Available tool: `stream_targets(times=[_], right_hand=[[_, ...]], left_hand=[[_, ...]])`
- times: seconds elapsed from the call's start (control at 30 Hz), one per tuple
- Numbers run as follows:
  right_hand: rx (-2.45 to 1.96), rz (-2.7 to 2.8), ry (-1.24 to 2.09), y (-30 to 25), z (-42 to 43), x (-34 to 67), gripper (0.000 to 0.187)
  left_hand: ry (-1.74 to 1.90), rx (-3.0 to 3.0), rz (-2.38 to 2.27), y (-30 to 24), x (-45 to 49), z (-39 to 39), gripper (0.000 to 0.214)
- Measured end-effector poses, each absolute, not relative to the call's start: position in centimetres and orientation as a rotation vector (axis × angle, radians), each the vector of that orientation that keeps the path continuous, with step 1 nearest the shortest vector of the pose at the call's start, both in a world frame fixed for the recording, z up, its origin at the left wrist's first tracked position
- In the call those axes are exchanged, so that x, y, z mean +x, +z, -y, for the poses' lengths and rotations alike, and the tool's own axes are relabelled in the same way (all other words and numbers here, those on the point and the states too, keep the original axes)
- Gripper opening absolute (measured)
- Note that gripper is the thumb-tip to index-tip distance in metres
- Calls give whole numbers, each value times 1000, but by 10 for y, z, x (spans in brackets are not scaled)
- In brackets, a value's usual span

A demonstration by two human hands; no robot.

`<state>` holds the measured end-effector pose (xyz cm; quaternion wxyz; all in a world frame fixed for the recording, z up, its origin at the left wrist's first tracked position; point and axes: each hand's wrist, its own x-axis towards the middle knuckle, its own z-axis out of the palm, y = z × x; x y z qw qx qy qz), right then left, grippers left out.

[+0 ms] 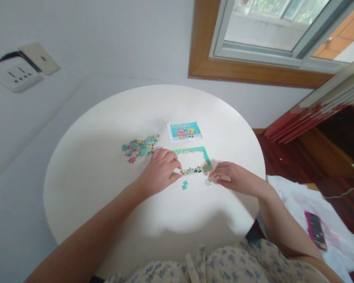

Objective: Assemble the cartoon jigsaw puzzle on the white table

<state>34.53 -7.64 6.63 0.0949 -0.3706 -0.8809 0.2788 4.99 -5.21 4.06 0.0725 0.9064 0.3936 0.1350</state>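
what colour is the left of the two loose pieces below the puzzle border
That puzzle piece is turquoise, seen in the head view.

The left hand (163,169) covered the jigsaw border (206,155) around its nine o'clock. The window (262,29) was cropped at one o'clock.

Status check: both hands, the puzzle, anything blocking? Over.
Left hand at left side of puzzle border, hiding part. Right hand at pale piece by near right corner, grip unclear. Border's middle unfilled. Teal piece on near side, piece pile left.
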Motion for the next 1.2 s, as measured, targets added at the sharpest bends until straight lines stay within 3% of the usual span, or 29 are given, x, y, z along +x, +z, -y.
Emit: stream_targets(times=[0.27,0.73,0.97,1.2], right_hand=[[-1147,2545,755,44,88,336,21],[-1128,2590,838,47,80,319,13],[-1296,2552,796,51,82,313,12],[-1402,2592,759,54,85,314,7]], left_hand=[[385,2735,-1099,46,30,40,12],[271,2730,-1087,46,32,50,28],[451,2789,-1081,40,29,60,24],[523,2698,-1044,24,16,52,36]])
